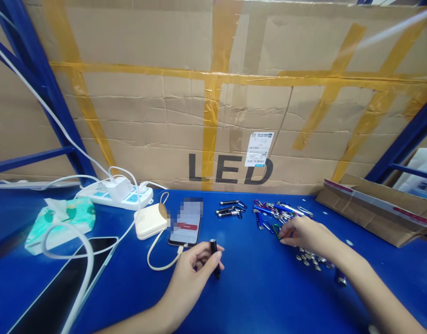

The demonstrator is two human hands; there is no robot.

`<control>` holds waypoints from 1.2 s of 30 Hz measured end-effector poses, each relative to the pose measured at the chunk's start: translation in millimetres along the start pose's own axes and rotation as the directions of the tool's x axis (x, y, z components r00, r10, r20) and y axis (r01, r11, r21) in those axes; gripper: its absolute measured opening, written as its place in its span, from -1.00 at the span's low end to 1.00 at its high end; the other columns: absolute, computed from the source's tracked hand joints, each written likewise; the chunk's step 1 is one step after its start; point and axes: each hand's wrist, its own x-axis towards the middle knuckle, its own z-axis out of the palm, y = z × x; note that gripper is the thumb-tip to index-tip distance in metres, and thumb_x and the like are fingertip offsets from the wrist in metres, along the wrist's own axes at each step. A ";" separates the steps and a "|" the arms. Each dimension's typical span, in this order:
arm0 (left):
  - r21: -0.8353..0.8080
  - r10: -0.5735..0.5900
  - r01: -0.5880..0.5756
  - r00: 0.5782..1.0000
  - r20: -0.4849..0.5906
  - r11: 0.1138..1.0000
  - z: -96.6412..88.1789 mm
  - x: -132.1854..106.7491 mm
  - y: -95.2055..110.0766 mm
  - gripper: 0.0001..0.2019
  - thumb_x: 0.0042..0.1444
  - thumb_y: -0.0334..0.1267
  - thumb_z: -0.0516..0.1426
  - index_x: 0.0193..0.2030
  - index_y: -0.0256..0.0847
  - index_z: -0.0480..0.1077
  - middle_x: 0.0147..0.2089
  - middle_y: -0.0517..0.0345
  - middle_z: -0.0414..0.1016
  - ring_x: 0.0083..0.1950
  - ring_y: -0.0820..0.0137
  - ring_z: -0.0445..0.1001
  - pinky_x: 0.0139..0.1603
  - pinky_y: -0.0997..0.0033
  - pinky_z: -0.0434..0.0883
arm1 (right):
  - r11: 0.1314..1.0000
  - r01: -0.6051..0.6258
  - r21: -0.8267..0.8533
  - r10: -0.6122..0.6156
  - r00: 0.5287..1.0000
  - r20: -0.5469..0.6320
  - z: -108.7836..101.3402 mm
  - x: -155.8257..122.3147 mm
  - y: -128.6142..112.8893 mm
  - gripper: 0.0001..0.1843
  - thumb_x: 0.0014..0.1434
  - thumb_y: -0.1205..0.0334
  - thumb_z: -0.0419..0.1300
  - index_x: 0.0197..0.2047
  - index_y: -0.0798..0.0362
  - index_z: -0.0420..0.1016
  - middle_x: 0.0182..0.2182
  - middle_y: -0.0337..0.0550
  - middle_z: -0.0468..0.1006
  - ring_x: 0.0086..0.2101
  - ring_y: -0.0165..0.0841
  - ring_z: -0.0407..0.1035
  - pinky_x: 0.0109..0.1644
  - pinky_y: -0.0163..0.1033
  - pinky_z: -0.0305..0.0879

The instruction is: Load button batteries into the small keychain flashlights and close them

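My left hand (195,269) is closed around a small black keychain flashlight (215,257), held nearly upright over the blue table (255,287). My right hand (302,233) reaches into a pile of coloured keychain flashlights with carabiner clips (277,211); its fingers are bent, pinching at a green clip (276,229), though what they grip is hard to make out. A few black flashlights (230,209) lie apart to the left of the pile. Several small silvery button cells (312,260) are scattered just under my right wrist.
A phone (186,227) on a cable lies by a cream power bank (151,220). At the left are a white power strip (119,195), a tissue pack (63,218) and a dark tablet (60,287). A flat cardboard box (376,211) sits at right; a taped cardboard wall (213,106) stands behind.
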 end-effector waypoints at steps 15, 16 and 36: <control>0.004 0.074 -0.074 0.995 0.061 0.997 1.2 -3.5 -3.5 -0.66 0.20 -0.02 -0.05 -0.23 -0.29 0.32 -0.65 0.37 0.09 -0.55 0.50 0.10 -0.46 0.49 0.08 | 0.884 0.053 0.465 -0.171 0.961 0.215 8.8 -1.2 -18.6 -0.76 -0.14 0.18 0.23 -0.38 0.11 0.36 -0.46 -0.14 0.51 -0.43 -0.37 0.38 -0.37 -0.34 0.28; 0.005 0.072 -0.072 0.995 0.063 0.997 1.4 -3.1 -4.3 -0.65 0.19 -0.01 -0.05 -0.25 -0.29 0.31 -0.66 0.38 0.08 -0.56 0.50 0.09 -0.47 0.50 0.07 | 0.872 0.060 0.486 -0.191 0.956 0.224 9.3 -2.4 -22.8 -0.76 -0.14 0.18 0.23 -0.38 0.12 0.36 -0.46 -0.14 0.51 -0.43 -0.38 0.38 -0.37 -0.34 0.27; 0.130 0.087 -0.103 0.989 0.123 0.986 3.0 2.8 -13.7 -0.67 0.20 -0.06 -0.07 -0.16 -0.28 0.31 -0.60 0.31 0.19 -0.50 0.45 0.20 -0.40 0.49 0.13 | 0.777 0.393 0.491 -0.447 0.894 -0.008 32.7 -19.0 -84.3 -0.89 -0.01 0.20 0.30 -0.38 0.04 0.58 -0.44 -0.22 0.55 -0.48 -0.46 0.36 -0.42 -0.43 0.19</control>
